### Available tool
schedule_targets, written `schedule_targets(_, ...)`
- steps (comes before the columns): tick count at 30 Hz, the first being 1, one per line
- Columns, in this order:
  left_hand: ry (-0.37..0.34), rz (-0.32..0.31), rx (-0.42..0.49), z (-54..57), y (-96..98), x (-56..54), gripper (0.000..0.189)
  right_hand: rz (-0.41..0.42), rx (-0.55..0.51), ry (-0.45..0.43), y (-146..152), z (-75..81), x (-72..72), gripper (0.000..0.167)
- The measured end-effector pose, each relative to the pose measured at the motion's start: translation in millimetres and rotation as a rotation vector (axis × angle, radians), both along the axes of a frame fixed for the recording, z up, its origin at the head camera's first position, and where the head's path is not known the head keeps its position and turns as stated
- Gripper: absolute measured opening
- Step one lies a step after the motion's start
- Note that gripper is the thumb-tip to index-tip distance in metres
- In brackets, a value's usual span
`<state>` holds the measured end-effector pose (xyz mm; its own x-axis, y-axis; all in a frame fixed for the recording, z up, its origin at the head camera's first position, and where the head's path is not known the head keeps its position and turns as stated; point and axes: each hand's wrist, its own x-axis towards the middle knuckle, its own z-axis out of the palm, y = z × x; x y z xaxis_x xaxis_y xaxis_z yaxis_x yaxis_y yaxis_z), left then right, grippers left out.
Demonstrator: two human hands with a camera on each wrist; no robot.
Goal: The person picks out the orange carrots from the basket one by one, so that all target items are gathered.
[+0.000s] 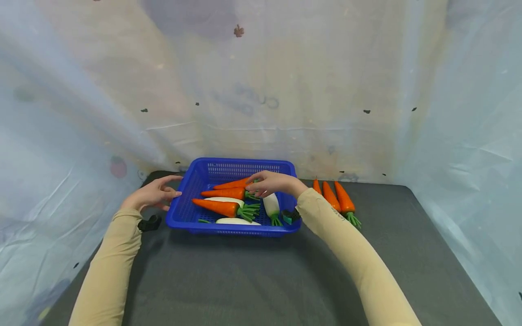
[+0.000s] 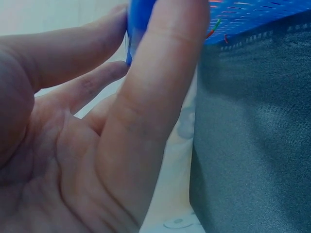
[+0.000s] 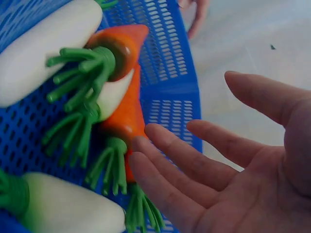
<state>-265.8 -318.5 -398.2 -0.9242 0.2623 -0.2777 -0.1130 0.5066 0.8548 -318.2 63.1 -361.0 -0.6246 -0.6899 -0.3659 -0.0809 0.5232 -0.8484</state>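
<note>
My left hand [image 1: 152, 194] is at the left rim of a blue plastic basket [image 1: 191, 225], and its fingers pinch that rim in the left wrist view. Over the basket reaches my right hand [image 1: 271, 182], its fingers spread and holding nothing. In the right wrist view its fingertips overlap the nearest orange carrot [image 3: 127, 116]. Several carrots with green tops lie in the basket, the front carrot [image 1: 218, 207] across a white radish [image 1: 232, 199]. Another white radish [image 1: 271, 204] lies at the right, and one more radish [image 1: 236, 221] along the front wall.
Three more carrots [image 1: 344, 198] lie on the dark table [image 1: 253, 280] to the right of the basket, partly behind my right sleeve. A pale plastic sheet [image 1: 285, 90] hangs behind the table and along both sides.
</note>
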Motion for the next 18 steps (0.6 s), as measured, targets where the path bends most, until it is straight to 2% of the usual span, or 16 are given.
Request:
schedule_targets(5,-0.005,0.008,-0.007,0.8,1.1,0.8,0.071,0.074,0.03,-0.01,-15,-6.6,0.2,0.049)
schedule_targets(13,-0.006,0.004,0.0,0.6,1.7,0.7,0.07,0.117,0.105,-0.044,-33,-17.2,0.6,0.049)
schedule_targets(18,-0.01,0.005,0.002,0.5,0.8,1.1,0.07,0.196,0.161,-0.035,-44,-22.6,0.6,0.05)
